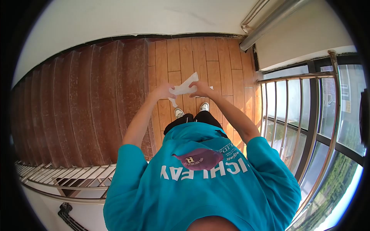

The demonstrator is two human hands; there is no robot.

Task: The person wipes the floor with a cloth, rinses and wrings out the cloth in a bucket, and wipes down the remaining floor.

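A thin, crumpled white sheet (184, 89), like tissue, is stretched between my two hands in front of my body. My left hand (164, 91) pinches its left side, and a loose strip hangs down below those fingers. On the other side, my right hand (200, 89) grips the sheet with curled fingers, and a small white bit shows past the knuckles. One corner of the sheet sticks up between the hands. Both hands are held out over the wood-patterned floor (185, 57), above my white shoes (179, 112).
Dark red stairs (96, 100) lie directly to my left, with a metal stair railing (88, 188) at lower left. A metal railing (293, 79) runs in front of the windows on my right. A pipe (266, 29) stands by the wall at the far right corner.
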